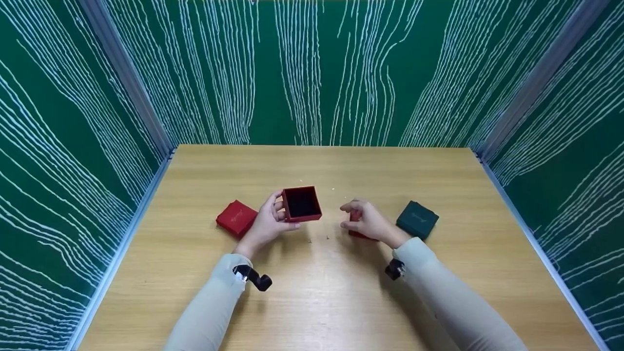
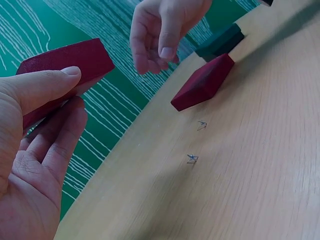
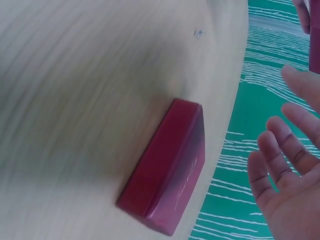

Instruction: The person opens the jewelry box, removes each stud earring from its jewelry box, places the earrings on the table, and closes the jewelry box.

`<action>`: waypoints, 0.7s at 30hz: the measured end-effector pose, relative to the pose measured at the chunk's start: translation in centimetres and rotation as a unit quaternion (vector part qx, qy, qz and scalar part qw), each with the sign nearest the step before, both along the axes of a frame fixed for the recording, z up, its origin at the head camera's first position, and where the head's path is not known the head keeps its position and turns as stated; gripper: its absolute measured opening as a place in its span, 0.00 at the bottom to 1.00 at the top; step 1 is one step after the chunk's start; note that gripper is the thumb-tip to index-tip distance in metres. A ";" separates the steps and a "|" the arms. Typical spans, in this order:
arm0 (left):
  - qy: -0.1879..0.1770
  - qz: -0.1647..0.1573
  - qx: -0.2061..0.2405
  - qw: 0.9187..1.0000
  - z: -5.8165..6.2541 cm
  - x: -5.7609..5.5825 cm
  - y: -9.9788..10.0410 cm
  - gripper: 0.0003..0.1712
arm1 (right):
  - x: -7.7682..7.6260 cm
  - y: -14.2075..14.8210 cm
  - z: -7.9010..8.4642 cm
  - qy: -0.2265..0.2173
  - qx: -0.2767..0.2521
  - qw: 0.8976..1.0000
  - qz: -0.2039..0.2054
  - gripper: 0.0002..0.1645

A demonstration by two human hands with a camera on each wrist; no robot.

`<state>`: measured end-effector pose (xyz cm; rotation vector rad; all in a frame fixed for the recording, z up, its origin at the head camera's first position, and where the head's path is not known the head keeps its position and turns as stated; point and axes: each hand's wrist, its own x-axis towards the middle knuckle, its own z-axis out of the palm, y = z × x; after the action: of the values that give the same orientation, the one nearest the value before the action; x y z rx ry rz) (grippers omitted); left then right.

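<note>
My left hand (image 1: 266, 225) grips an open-topped red box (image 1: 303, 219) from its left side, thumb along one wall and fingers opposite. Its dark inside faces up toward the head camera. Over the table, my right hand (image 1: 373, 222) hangs with loosely bent fingers and holds nothing. Below it lies a red box lid (image 3: 172, 165) with faint lettering on top, partly hidden by the hand in the head view. Two small silvery pieces, one nearer the left (image 2: 192, 158) and one nearer the lid (image 2: 201, 124), lie on the wood between the hands.
A closed red box (image 1: 236, 218) sits left of my left hand, its edge overlapped by the wrist. Beyond my right wrist stands a dark green box (image 1: 418, 219). Tiny pale specks dot the wooden table (image 1: 312, 302) farther back. Green, white-streaked panels (image 1: 265, 73) enclose the table.
</note>
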<state>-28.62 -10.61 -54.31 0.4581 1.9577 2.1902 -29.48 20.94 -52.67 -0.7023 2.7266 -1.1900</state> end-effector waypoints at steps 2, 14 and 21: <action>0.000 -0.001 -0.001 1.000 0.0 0.0 0.1 0.59 | 0.2 0.3 0.0 -0.002 0.000 1.000 0.000 0.27; -0.002 0.001 -0.007 1.000 0.2 0.0 0.3 0.59 | 0.8 2.1 -0.1 -0.063 0.034 0.997 -0.040 0.42; 0.000 -0.007 -0.010 1.000 -0.2 0.1 0.3 0.59 | 0.6 3.0 -0.9 -0.035 0.071 0.995 -0.059 0.45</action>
<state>-28.55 -10.30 -54.50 0.4682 1.9693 2.1605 -28.87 23.96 -53.58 -0.4785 2.7934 -1.0070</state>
